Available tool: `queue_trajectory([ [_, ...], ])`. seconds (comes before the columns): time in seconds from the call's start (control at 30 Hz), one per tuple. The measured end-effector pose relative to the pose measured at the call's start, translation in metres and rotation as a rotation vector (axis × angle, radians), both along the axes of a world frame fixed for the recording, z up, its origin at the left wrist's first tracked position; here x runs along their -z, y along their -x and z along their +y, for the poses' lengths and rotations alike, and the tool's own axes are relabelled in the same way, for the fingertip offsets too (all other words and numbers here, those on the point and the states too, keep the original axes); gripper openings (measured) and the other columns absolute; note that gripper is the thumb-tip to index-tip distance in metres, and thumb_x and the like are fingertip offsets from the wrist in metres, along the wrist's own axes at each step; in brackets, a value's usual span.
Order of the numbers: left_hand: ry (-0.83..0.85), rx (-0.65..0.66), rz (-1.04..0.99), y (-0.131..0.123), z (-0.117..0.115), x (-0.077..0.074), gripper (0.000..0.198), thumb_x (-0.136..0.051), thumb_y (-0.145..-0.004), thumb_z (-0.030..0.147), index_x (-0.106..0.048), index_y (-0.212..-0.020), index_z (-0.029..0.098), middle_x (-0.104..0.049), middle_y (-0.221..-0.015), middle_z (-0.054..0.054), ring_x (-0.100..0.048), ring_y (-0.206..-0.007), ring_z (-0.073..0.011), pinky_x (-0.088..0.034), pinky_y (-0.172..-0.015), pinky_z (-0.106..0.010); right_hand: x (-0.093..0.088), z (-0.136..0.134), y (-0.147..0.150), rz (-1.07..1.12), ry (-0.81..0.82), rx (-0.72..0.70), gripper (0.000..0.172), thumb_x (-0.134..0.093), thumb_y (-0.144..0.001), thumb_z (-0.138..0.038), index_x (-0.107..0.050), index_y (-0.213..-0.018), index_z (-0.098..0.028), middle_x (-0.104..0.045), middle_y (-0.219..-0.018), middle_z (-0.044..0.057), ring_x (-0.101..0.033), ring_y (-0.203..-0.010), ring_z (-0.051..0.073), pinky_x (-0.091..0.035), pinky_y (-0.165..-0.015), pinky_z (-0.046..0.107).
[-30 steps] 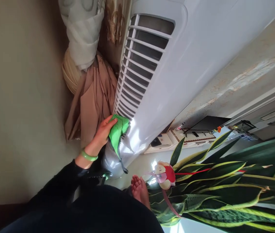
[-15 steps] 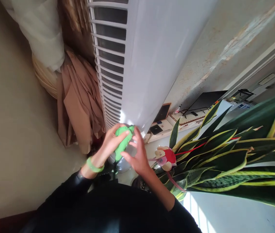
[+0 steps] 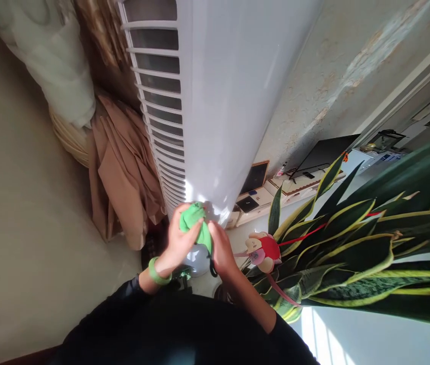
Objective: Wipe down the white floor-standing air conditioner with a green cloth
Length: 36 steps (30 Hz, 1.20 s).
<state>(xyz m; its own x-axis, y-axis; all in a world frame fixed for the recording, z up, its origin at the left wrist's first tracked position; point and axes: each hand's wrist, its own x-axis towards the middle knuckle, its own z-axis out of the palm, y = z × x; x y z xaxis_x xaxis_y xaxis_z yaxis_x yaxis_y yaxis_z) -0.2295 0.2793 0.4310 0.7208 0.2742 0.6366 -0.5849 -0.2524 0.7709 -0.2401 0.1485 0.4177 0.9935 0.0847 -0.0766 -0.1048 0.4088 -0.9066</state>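
My left hand point(image 3: 180, 242), with a green bangle point(image 3: 159, 271) on its wrist, and my right hand point(image 3: 222, 248) both grip a bright green cloth point(image 3: 194, 220). The cloth is bunched against the lower end of a tall white floor-standing air conditioner point(image 3: 222, 101), just below its slatted vent grille point(image 3: 156, 81). A rounded grey-silver base point(image 3: 196, 261) shows between my hands. A short black cord point(image 3: 213, 268) hangs beside my right hand. My hands hide part of the unit's foot.
A beige fabric point(image 3: 121, 172) hangs beside the unit, with a wicker basket point(image 3: 68, 142) and white curtain point(image 3: 51, 66) behind. A snake plant point(image 3: 351, 253) with a small plush toy point(image 3: 264, 252) stands to the right. A stained wall point(image 3: 332, 86) and low white cabinet point(image 3: 286, 195) lie beyond.
My right hand has come into view and joined my left on the cloth. The cloth is bunched tighter, and the view has shifted so the unit appears further left.
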Motion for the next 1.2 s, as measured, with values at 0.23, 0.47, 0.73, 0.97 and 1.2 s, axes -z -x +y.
queue_trajectory([
  [0.23,-0.489,-0.443,-0.526,-0.068,0.017,-0.126,0.047,-0.069,-0.097,0.046,-0.057,-0.137,0.025,-0.048,-0.131,-0.011,-0.051,-0.130,-0.0303,-0.044,-0.117,-0.057,0.035,-0.009,0.008,0.210,-0.105,-0.018,0.047,-0.085,-0.070,-0.061,-0.073,-0.093,-0.022,-0.078,-0.101,0.009,-0.067,-0.085,0.019,-0.053,-0.071,0.030],
  [0.47,-0.641,-0.397,-0.399,-0.076,-0.011,-0.074,0.039,-0.064,-0.091,0.016,-0.070,-0.128,0.027,-0.058,-0.129,-0.013,-0.055,-0.122,-0.0322,-0.044,-0.109,-0.053,0.074,-0.027,0.018,0.324,-0.151,0.028,0.056,-0.087,-0.069,-0.067,-0.074,-0.098,-0.020,-0.079,-0.101,0.007,-0.069,-0.086,0.018,-0.055,-0.073,0.028],
  [0.73,-0.712,-0.274,-0.010,-0.044,0.029,0.060,0.036,-0.062,-0.085,0.014,-0.077,-0.116,0.027,-0.067,-0.118,-0.011,-0.061,-0.111,-0.0297,-0.050,-0.098,-0.046,0.104,-0.037,0.031,0.408,-0.155,0.046,0.061,-0.090,-0.062,-0.071,-0.076,-0.095,-0.021,-0.080,-0.101,0.006,-0.071,-0.089,0.019,-0.056,-0.075,0.028],
  [0.97,-0.286,-0.629,-0.040,-0.044,0.043,0.036,0.024,-0.061,-0.087,0.014,-0.074,-0.106,0.019,-0.057,-0.116,-0.012,-0.056,-0.113,-0.0272,-0.048,-0.105,-0.046,0.118,-0.045,0.040,0.461,-0.123,0.058,0.062,-0.093,-0.056,-0.068,-0.074,-0.093,-0.021,-0.080,-0.099,0.005,-0.071,-0.086,0.018,-0.054,-0.073,0.027],
  [1.2,-0.394,-0.486,-0.329,-0.073,0.010,-0.057,0.038,-0.064,-0.086,0.015,-0.073,-0.122,0.025,-0.058,-0.121,-0.010,-0.055,-0.118,-0.0270,-0.047,-0.108,-0.046,0.120,-0.033,0.038,0.487,-0.077,0.009,0.061,-0.093,-0.053,-0.066,-0.073,-0.092,-0.023,-0.080,-0.098,0.004,-0.071,-0.083,0.018,-0.054,-0.072,0.027],
])
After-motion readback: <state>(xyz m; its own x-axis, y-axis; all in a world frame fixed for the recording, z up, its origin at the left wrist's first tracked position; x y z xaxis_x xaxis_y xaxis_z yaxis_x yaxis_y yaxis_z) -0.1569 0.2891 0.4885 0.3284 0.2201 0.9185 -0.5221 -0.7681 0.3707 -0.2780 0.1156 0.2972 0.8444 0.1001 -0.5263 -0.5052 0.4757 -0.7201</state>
